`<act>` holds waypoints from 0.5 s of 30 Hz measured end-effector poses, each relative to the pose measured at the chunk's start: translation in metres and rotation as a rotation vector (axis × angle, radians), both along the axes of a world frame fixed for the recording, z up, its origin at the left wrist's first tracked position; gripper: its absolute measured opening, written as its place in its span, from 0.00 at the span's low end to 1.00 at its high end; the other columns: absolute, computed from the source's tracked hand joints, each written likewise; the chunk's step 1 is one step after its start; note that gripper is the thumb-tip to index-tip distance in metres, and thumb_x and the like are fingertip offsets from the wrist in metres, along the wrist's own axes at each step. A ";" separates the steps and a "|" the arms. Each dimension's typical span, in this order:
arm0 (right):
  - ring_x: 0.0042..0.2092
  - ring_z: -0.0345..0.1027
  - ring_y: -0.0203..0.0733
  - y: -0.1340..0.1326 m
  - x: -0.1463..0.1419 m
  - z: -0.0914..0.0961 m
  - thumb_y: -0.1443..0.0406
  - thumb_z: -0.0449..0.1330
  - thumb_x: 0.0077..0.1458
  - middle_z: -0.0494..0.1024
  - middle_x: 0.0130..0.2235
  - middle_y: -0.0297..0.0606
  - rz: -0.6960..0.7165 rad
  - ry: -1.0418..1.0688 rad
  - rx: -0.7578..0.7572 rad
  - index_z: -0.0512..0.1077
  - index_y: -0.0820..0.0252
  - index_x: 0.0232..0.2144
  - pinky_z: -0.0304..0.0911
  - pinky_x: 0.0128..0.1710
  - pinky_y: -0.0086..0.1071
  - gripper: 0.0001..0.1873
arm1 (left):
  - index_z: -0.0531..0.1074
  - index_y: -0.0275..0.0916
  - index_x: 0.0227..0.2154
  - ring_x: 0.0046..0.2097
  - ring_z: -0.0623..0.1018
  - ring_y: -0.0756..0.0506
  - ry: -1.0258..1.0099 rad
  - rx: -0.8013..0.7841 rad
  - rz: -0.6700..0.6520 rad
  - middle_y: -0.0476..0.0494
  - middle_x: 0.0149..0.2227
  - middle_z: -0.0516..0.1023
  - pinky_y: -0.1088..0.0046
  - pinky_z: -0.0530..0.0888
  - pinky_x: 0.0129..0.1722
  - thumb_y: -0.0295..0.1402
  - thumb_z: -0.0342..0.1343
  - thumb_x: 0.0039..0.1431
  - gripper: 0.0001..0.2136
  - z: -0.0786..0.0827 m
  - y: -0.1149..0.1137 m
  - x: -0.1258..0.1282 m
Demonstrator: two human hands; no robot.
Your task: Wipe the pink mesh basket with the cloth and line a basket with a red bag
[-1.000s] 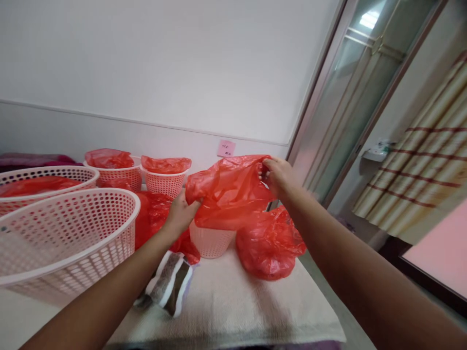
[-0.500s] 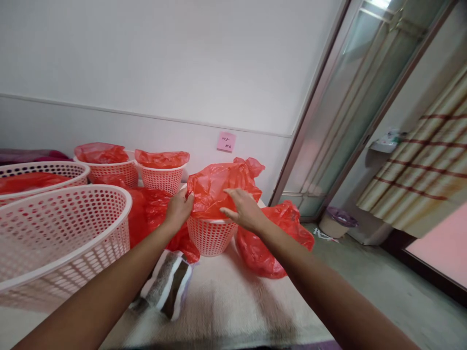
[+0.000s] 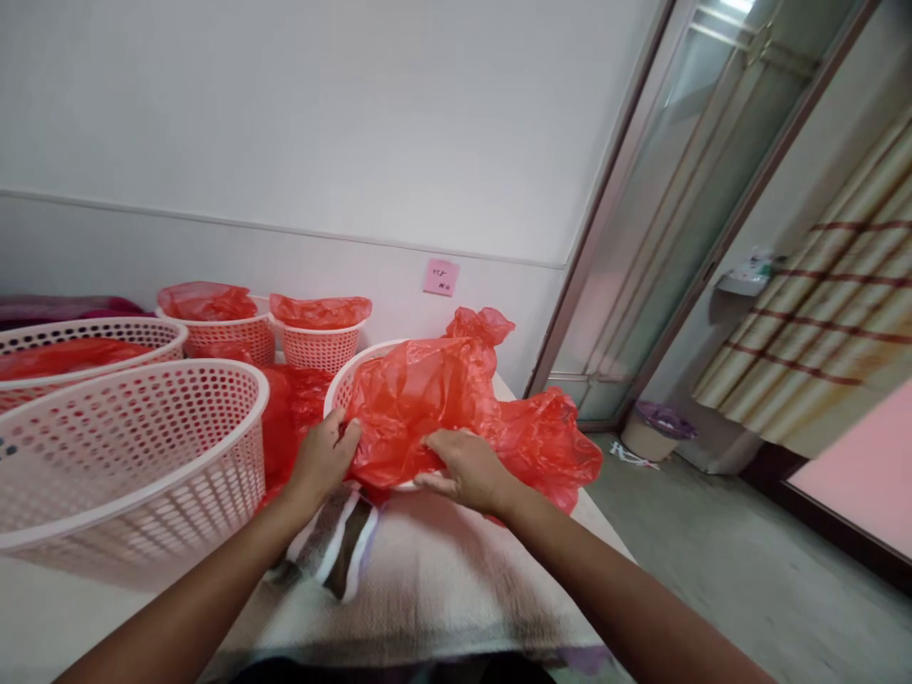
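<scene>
A white perforated plastic basket is tipped toward me on the cloth-covered table, with a red plastic bag bunched over its mouth. My left hand is closed at the left side of the basket's rim, beside the edge of the bag. At the near rim, my right hand has its thumb and fingers closed on the red film. Much of the near rim is hidden under bag and fingers. Right of the basket, touching it, lies another red plastic bag. A striped grey, brown and white cloth lies below my left hand.
A large white basket stands at the left. Behind it are another wide basket and two smaller ones with red bags. A pink note is on the wall. A bin stands on the floor at right.
The basket has tipped toward me, so its far rim shows. Both hands have moved lower and nearer with the bag; my right hand's fingers have closed at the near rim.
</scene>
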State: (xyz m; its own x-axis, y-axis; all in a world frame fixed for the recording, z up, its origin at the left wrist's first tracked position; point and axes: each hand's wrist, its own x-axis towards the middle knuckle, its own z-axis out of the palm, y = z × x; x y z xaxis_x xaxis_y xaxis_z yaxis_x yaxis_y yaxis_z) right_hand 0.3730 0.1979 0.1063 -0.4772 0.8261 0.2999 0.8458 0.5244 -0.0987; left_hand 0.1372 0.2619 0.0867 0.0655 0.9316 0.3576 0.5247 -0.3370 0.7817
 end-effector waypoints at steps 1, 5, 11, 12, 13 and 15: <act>0.39 0.70 0.44 -0.004 0.000 -0.002 0.47 0.57 0.61 0.78 0.40 0.40 0.053 -0.020 0.001 0.71 0.59 0.40 0.58 0.39 0.33 0.22 | 0.59 0.42 0.24 0.26 0.65 0.49 -0.030 -0.036 0.003 0.56 0.22 0.61 0.72 0.60 0.28 0.34 0.52 0.59 0.10 0.000 -0.003 -0.003; 0.38 0.69 0.43 -0.017 -0.001 -0.015 0.45 0.55 0.62 0.78 0.38 0.39 0.211 -0.173 0.027 0.71 0.58 0.40 0.59 0.42 0.35 0.22 | 0.61 0.40 0.24 0.21 0.63 0.53 -0.155 -0.214 0.038 0.59 0.20 0.61 0.75 0.61 0.23 0.32 0.56 0.59 0.11 0.001 -0.002 -0.018; 0.33 0.67 0.40 -0.021 -0.001 -0.023 0.68 0.54 0.62 0.76 0.35 0.36 0.186 -0.323 0.066 0.72 0.57 0.35 0.57 0.35 0.33 0.06 | 0.66 0.38 0.25 0.18 0.62 0.54 -0.269 -0.359 0.068 0.58 0.19 0.64 0.77 0.61 0.19 0.37 0.57 0.59 0.11 0.002 0.004 -0.053; 0.33 0.67 0.40 -0.021 0.000 -0.022 0.70 0.53 0.62 0.76 0.34 0.35 0.173 -0.332 0.073 0.72 0.57 0.35 0.56 0.34 0.33 0.08 | 0.68 0.38 0.26 0.19 0.64 0.54 -0.278 -0.375 0.037 0.57 0.19 0.65 0.77 0.63 0.20 0.35 0.59 0.55 0.09 0.002 0.003 -0.058; 0.32 0.66 0.40 -0.022 0.000 -0.022 0.70 0.52 0.62 0.76 0.34 0.35 0.170 -0.340 0.083 0.72 0.57 0.34 0.56 0.34 0.34 0.09 | 0.69 0.37 0.26 0.20 0.67 0.53 -0.288 -0.384 0.003 0.55 0.20 0.68 0.76 0.66 0.21 0.35 0.60 0.51 0.07 0.004 0.003 -0.063; 0.33 0.66 0.41 -0.024 0.000 -0.023 0.70 0.51 0.64 0.76 0.34 0.35 0.194 -0.357 0.099 0.72 0.56 0.34 0.57 0.34 0.35 0.11 | 0.71 0.37 0.28 0.26 0.75 0.48 -0.319 -0.356 -0.033 0.49 0.24 0.74 0.71 0.73 0.27 0.38 0.58 0.47 0.10 0.010 0.003 -0.071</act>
State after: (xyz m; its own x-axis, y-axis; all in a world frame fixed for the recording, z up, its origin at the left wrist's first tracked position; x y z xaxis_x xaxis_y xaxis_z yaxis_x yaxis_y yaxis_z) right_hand 0.3730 0.1741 0.0831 -0.7094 0.6863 0.1605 0.7024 0.6694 0.2419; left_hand 0.0660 0.2648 0.0963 0.0356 0.9991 0.0238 0.2337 -0.0314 0.9718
